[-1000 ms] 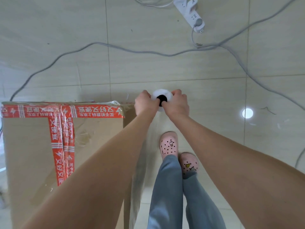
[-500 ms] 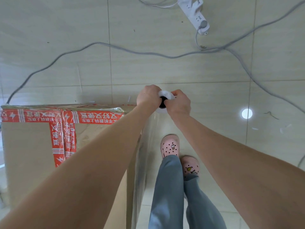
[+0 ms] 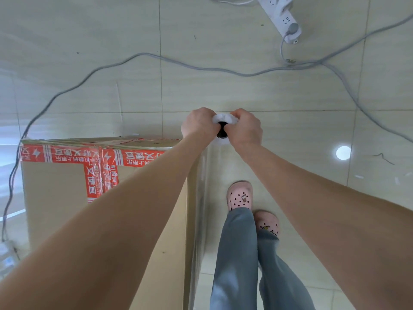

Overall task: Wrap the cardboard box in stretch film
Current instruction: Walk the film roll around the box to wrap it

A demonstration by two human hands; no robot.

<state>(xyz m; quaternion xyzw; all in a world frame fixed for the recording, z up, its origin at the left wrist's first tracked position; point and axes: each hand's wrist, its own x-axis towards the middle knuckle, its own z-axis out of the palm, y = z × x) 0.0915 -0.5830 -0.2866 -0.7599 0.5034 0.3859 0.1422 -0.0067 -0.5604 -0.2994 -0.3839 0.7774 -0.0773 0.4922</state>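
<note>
A tall cardboard box (image 3: pixel 53 193) sealed with red printed tape stands on the floor at the left. Clear stretch film (image 3: pixel 200 198) clings to its right side and runs up to a white film roll (image 3: pixel 222 121) with a dark core, seen end-on. My left hand (image 3: pixel 197 125) and my right hand (image 3: pixel 244 128) both grip the roll, one on each side, just past the box's far right corner. Most of the roll is hidden by my fingers.
A grey cable (image 3: pixel 143 57) loops across the tiled floor beyond the box to a white power strip (image 3: pixel 281 19) at the top right. My feet in pink clogs (image 3: pixel 239 196) stand right of the box. A bright ceiling-light reflection (image 3: pixel 343 152) shows on the tiles.
Both hands have carried the roll forward along the box's right side toward its far corner, closing tighter over the roll's end. The view has shifted a little to the left.
</note>
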